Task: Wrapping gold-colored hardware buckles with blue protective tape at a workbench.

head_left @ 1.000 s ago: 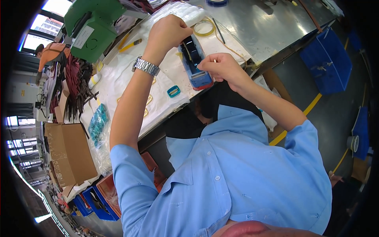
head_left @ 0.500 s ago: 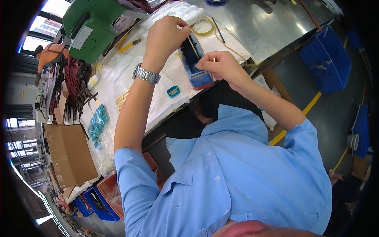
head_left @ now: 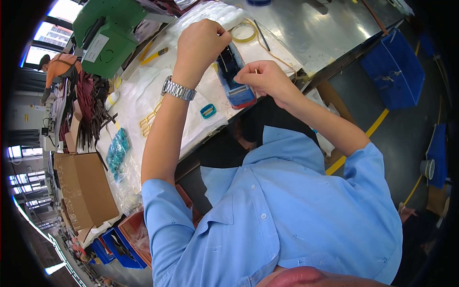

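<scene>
My left hand (head_left: 203, 45), with a metal watch (head_left: 178, 89) on the wrist, is closed above the far end of a blue tape dispenser (head_left: 234, 76) on the white-covered bench. My right hand (head_left: 265, 79) is pinched on a thin yellowish strand or small piece just right of the dispenser. What my left fingers hold is too small to make out. A yellow loop of cable (head_left: 244, 32) lies just beyond the dispenser.
A green machine (head_left: 112, 36) stands at the back left. Small teal and yellow clips (head_left: 208, 111) lie on the white sheet (head_left: 138, 91). A cardboard box (head_left: 83, 189) and bags of teal parts (head_left: 117, 150) sit left. A blue bin (head_left: 399, 69) is on the floor at right. Another person (head_left: 57, 64) works far left.
My left hand has shifted slightly right and toward the dispenser's far end. My right hand stays pinched next to the dispenser, barely moved.
</scene>
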Demonstrator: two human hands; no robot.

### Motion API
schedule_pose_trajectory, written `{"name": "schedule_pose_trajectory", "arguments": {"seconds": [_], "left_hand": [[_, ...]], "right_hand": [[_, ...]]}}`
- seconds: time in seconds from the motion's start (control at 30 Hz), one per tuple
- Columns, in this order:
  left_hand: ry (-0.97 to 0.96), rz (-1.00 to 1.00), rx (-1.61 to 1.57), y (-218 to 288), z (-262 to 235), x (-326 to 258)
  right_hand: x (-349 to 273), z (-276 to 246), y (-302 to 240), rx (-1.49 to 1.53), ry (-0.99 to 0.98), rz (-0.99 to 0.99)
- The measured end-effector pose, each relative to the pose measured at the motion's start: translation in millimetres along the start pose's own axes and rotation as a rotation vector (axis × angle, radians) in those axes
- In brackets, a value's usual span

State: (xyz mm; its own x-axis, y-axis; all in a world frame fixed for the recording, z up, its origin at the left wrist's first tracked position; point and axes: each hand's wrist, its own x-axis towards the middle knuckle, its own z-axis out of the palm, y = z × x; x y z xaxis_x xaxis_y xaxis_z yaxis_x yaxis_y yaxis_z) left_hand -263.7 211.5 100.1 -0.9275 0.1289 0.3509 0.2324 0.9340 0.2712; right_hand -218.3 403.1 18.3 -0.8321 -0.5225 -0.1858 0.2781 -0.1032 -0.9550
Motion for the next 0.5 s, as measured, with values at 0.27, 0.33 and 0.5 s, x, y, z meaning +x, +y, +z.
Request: {"name": "schedule_pose_trajectory", "arguments": {"seconds": [0.27, 0.33, 0.5], "left_hand": [[0.035, -0.085, -0.094, -10, 5, -11], [0.029, -0.073, -0.088, -10, 4, -9], [0.018, -0.016, -0.053, -13, 5, -3]], "right_hand": [[2, -4, 3, 0.016, -0.039, 0.022], [1, -4, 2, 0.015, -0.049, 0.026], [4, -2, 3, -0.004, -0.02, 0.016]]}}
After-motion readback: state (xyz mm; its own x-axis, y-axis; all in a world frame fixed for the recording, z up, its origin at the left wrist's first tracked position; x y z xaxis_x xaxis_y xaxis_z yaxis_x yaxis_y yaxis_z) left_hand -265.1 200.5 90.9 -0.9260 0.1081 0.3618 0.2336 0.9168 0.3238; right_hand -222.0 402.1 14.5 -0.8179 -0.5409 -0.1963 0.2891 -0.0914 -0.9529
